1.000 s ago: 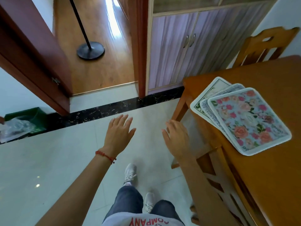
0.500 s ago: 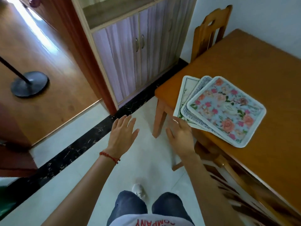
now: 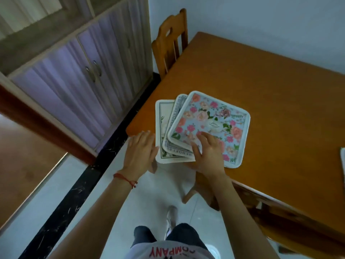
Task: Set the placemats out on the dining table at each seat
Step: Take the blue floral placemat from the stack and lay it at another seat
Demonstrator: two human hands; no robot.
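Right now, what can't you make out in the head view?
- Lower two placemats: mostly covered by the floral placemat.
- Whether the right hand touches that mat: unclear.
- White thing on the table: cut off by the right edge.
- Cabinet handles: blurred.

A wooden chair [image 3: 172,41] is seen against the white wall, beside a cabinet [image 3: 74,79] with purple-grey double doors and metal handles. A black marbled strip [image 3: 61,208] is laid between the white floor tiles [image 3: 149,195] and a brown wooden floor [image 3: 20,165].
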